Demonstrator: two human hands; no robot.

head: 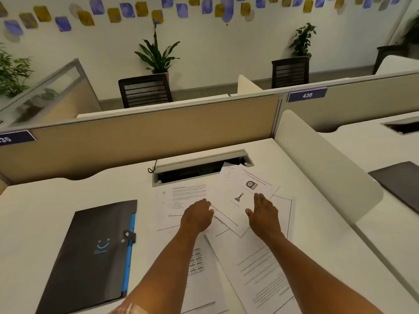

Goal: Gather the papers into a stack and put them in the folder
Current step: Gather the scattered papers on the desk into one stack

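Note:
Several white printed papers lie scattered and overlapping across the middle of the white desk. My left hand rests palm down on them with the fingers curled over a sheet's edge. My right hand hovers over the papers just to the right, fingers straight and apart, holding nothing. A closed black folder with a blue edge and a snap clasp lies flat on the desk to the left of the papers, apart from both hands.
An open cable tray is sunk into the desk just behind the papers, one sheet's corner reaching over it. A beige partition closes the back. A white divider stands on the right, with a dark folder on the neighbouring desk.

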